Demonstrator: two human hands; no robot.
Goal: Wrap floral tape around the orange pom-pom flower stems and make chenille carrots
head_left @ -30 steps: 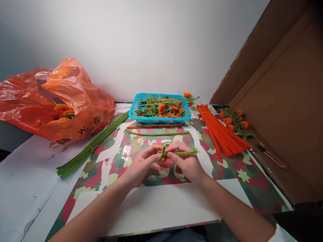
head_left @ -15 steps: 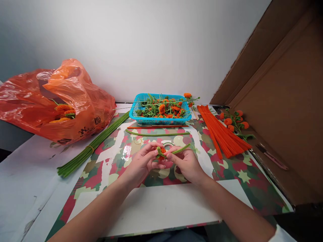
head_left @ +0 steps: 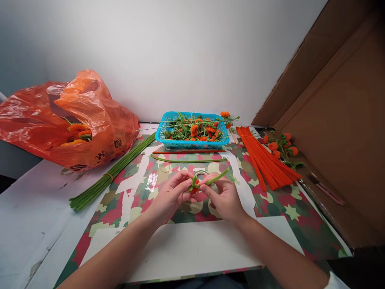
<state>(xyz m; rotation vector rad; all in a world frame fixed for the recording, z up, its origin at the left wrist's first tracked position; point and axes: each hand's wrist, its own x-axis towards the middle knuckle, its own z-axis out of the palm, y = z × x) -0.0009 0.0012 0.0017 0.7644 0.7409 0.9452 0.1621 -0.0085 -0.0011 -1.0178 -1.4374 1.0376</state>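
Above the middle of the table, my left hand (head_left: 177, 192) is closed on a small orange pipe-cleaner flower (head_left: 196, 188), whose green parts show between the fingertips. My right hand (head_left: 222, 196) pinches a green pipe cleaner (head_left: 219, 176) at the flower's side; its free end points up and right. Fingers hide most of the flower. Just beyond the hands lies a white roll of tape (head_left: 201, 172), partly covered. Farther back, a single green pipe cleaner (head_left: 189, 161) and a thin orange strip (head_left: 168, 152) lie crosswise.
A blue basket (head_left: 162, 140) of orange-and-green flowers stands at the back. On the left are a red plastic bag (head_left: 105, 116) and a bundle of green pipe cleaners (head_left: 99, 186). An orange bundle (head_left: 267, 160), finished-looking flowers (head_left: 282, 146) and a pink-handled tool (head_left: 327, 190) lie right.
The green piece at the flower has turned more upright, and the green pipe cleaner in my right hand points up a little more steeply. The whole view has shifted slightly.
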